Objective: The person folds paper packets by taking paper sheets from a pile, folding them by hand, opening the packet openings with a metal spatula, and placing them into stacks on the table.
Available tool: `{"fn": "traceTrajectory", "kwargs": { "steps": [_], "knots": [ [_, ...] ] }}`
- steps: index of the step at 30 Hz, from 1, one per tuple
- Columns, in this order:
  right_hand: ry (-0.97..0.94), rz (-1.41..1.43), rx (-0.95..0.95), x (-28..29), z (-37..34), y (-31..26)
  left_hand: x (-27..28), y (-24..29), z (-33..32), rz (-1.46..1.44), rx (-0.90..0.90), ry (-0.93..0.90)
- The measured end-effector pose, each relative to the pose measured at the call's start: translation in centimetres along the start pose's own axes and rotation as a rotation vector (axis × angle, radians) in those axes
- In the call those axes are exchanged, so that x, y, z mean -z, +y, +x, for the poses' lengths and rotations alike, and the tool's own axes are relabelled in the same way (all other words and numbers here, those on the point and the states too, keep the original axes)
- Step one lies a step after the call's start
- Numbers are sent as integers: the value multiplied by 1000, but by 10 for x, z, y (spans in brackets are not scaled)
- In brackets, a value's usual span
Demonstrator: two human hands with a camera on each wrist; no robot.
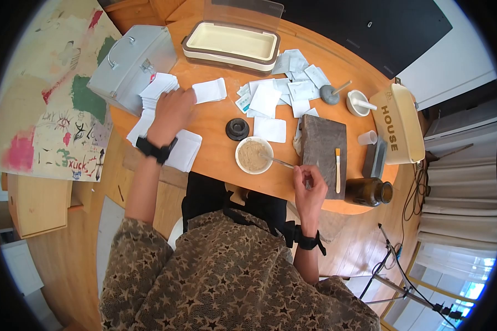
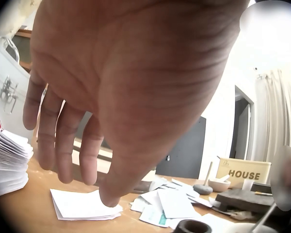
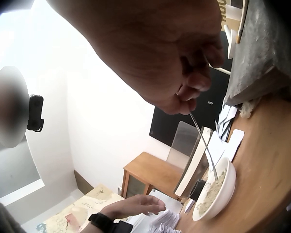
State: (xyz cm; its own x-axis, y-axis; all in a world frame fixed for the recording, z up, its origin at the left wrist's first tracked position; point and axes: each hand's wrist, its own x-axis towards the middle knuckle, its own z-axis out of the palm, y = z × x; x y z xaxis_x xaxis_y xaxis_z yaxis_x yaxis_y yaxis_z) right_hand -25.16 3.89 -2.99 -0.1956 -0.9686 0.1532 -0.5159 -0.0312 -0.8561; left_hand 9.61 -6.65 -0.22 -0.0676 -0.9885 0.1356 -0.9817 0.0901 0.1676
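Observation:
My right hand [image 1: 310, 190] pinches the thin metal handle of a spoon-like tool [image 3: 203, 141]. Its far end sits in tan powder inside a small white bowl [image 1: 238, 156] close to the table's front edge. Over the left part of the table, my left hand [image 1: 174, 113] hangs with relaxed fingers and nothing between them. Below and beside those fingers lies a short pile of white paper packets [image 2: 82, 204]. A taller stack of white packets [image 2: 7, 162] stands to the left of that hand, with more white packets [image 1: 185, 151] near the wrist.
Behind the hands stand a silver case [image 1: 132, 60] and a cream tray box with a raised lid [image 1: 232, 41]. A black round piece [image 1: 237, 129] sits by the bowl. Rightward are scattered sachets [image 1: 301, 91], a dark slab [image 1: 320, 138] bearing a brush [image 1: 338, 171], and a brown jar [image 1: 364, 192].

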Motion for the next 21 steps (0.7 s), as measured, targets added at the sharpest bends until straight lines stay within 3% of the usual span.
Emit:
{"fn": "traceTrajectory", "kwargs": {
  "steps": [5,11,21],
  "knots": [
    [-3,-17,-6,4,-4,3,-42,-20,60,-29,-92,-117],
    [23,10,-5,6,-4,3,-62,-21,90,66,-35,-328],
    [28,18,-32,9,-5,2,-69,-18,94,138,-2,-353]
  ]
}}
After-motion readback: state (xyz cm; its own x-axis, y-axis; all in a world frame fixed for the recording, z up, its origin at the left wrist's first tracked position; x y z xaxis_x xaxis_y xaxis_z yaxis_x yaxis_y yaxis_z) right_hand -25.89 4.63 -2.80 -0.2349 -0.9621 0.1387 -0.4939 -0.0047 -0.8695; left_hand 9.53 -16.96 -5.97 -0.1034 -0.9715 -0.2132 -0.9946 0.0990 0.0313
